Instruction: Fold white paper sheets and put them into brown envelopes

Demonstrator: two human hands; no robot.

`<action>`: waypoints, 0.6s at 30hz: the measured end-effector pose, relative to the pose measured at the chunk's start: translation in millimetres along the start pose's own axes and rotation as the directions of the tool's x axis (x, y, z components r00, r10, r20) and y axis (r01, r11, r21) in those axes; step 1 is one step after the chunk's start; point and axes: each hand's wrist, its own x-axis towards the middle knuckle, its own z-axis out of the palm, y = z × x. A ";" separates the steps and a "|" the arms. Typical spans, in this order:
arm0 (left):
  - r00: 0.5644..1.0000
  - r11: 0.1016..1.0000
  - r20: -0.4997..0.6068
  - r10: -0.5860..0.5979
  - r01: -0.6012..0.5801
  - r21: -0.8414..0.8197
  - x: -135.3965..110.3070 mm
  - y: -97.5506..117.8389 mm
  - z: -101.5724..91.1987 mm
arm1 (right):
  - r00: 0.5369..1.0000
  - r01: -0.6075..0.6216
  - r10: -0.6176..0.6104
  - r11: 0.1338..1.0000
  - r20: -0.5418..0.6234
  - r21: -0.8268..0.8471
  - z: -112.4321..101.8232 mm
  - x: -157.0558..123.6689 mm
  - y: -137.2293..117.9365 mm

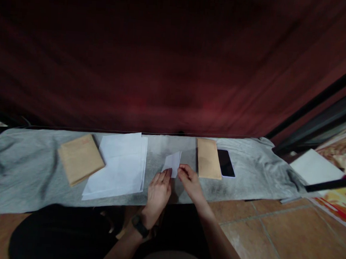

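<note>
A small folded white paper (173,161) lies on the grey cloth (25,162) spread over the floor. My left hand (158,192) rests flat beside it, fingertips pressing on its lower left edge. My right hand (189,179) pinches the paper's lower right corner with curled fingers. A stack of white sheets (118,164) lies just left of my left hand. A brown envelope (208,158) lies just right of my right hand.
A second brown envelope (80,158) sits left of the sheets. A black phone (225,162) lies beside the right envelope. A dark red curtain (177,66) hangs behind the cloth. Tiled floor (272,239) is at right, with a white board (315,168) and black bars (319,116).
</note>
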 end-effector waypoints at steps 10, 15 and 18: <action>0.741 0.067 0.275 -0.613 0.395 -0.916 17.9 8.7 -9.3 | 0.952 -0.162 0.186 0.980 -0.244 0.113 8.1 -10.6 39.2; 0.651 -0.154 0.422 -0.631 0.428 -0.891 5.5 1.2 2.4 | 0.945 -0.237 0.271 0.954 -0.184 0.186 6.4 -12.3 51.5; 0.610 -0.174 0.438 -0.661 0.443 -0.879 -0.7 -11.3 6.1 | 0.950 -0.225 0.246 0.966 -0.192 0.127 2.9 -9.1 55.7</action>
